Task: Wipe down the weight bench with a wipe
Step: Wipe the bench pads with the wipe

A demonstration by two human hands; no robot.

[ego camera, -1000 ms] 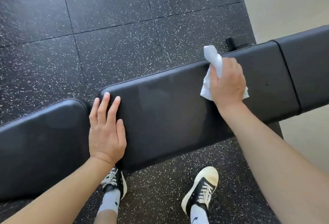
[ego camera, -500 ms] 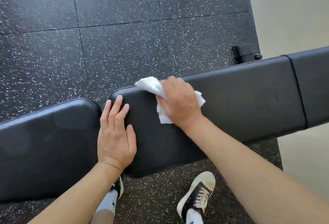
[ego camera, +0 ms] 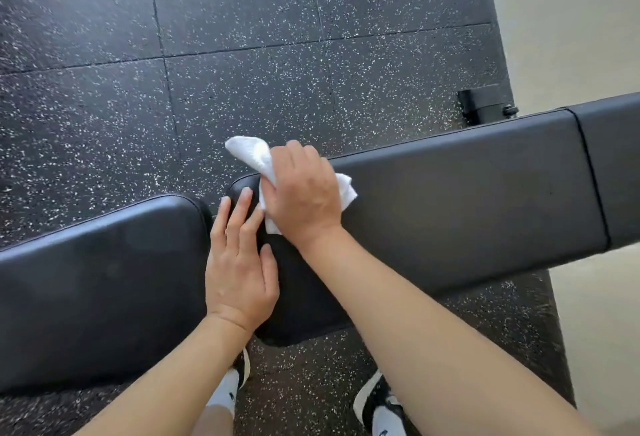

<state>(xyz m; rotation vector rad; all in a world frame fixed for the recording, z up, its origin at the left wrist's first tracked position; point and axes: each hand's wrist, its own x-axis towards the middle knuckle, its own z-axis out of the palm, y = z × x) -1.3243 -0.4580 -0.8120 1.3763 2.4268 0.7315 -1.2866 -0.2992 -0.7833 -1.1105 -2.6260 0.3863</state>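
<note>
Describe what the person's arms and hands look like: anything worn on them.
Both forearms are bare, with no sleeves in view. The left hand and right hand wear no gloves; no rings, watch or wristband show. Fingernails on the left hand are short and unpainted.

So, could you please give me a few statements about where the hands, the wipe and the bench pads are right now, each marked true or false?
1. The right hand grips the crumpled white wipe on the long black padded bench section. True.
2. The left hand lies flat, fingers straight, across the gap to the shorter black seat pad. True.
3. The wipe sits at the far right end of the long pad, by the seam. False: it is at the pad's left end, next to the left hand's fingertips.
4. The floor is pale wood. False: it is black speckled rubber flooring.
5. The left hand holds a spray bottle. False: it holds nothing.
</note>
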